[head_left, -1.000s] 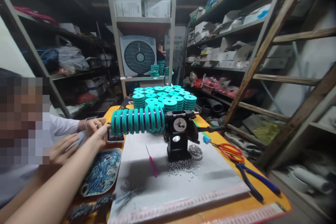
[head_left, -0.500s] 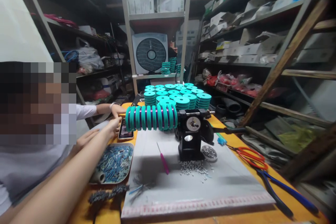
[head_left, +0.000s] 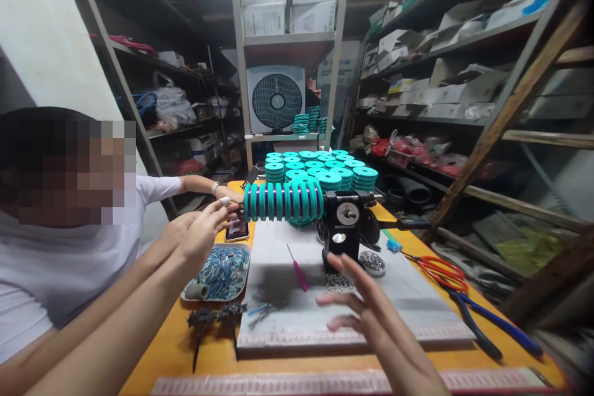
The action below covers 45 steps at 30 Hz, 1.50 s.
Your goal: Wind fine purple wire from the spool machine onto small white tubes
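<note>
My left hand (head_left: 208, 223) reaches forward with fingers stretched out, near the left end of a row of teal spools (head_left: 283, 201) with purple between them. One fingertip beside it has a white cover. Any contact with the row's end is hard to make out. My right hand (head_left: 359, 309) is open, fingers spread, above the board and in front of a black hand-crank winding machine (head_left: 343, 229). The spools extend leftward from this machine. Small silver pieces (head_left: 338, 283) lie at its base, partly behind my right fingers. A pink-handled pick (head_left: 299, 272) lies on the white board (head_left: 288, 315).
A co-worker (head_left: 93, 272) sits at left, one hand (head_left: 227, 192) near a phone (head_left: 237, 229). A tray (head_left: 248, 272) holds blue pieces. Teal spool stacks (head_left: 329, 179) stand behind; a round dish (head_left: 372, 263), orange-handled scissors (head_left: 440, 272) and blue-handled pliers (head_left: 501, 325) lie right.
My left hand has moved up and right to the end of the spool row. My right hand has come into view from below. The view has shifted, so things sit further right.
</note>
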Motion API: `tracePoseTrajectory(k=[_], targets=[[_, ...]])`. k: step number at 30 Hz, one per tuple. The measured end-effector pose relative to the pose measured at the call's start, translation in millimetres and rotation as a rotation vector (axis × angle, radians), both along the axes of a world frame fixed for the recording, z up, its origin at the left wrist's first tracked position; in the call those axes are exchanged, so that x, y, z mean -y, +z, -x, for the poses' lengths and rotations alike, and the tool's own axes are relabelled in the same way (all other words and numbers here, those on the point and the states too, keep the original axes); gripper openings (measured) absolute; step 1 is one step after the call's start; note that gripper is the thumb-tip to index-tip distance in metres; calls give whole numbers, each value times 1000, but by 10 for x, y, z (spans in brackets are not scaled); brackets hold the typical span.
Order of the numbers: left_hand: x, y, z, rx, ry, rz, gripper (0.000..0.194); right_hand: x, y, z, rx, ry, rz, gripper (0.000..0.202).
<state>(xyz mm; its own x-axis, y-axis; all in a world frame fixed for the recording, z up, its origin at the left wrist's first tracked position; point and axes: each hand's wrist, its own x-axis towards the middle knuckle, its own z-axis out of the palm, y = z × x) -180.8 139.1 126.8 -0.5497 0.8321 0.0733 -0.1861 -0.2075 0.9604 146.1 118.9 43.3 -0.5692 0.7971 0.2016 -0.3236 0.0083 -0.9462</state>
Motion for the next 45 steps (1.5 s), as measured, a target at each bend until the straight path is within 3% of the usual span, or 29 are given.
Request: tracePoseTrajectory(k=[1, 3, 5, 10, 13, 18, 24, 27, 31, 37, 45], targets=[[58, 20, -85, 3, -27, -9, 26, -142, 60, 74, -43, -78, -10, 69], [142, 41, -240, 16, -78, -6, 26, -378, 191, 231, -49, -64, 15, 98], [193, 43, -364, 33, -120, 12, 26, -509, 320, 363, -37, -76, -10, 109], [248, 5, -517, 100, -175, 88, 16, -391, 507, 514, 20, -153, -37, 89], [250, -55, -520, 150, -167, 100, 21, -251, 545, 564, 28, -175, -18, 84], [239, -118, -499, 209, -94, -4, 31, -229, 574, 693, -18, -191, 53, 93], [123, -23, -490, 237, -47, -171, 42, -295, 571, 838, -79, -227, 121, 95], [-15, 10, -472, 239, -95, -211, 39, -315, 581, 909, -105, -212, 137, 83], [-107, -51, -482, 248, -209, -136, 34, -366, 590, 958, -134, -166, 156, 56], [87, -144, -584, 285, -321, -22, 26, -440, 569, 906, -116, -133, 203, 28], [283, 3, -680, 413, -389, 78, 16, -494, 564, 989, -142, -92, 198, 45]])
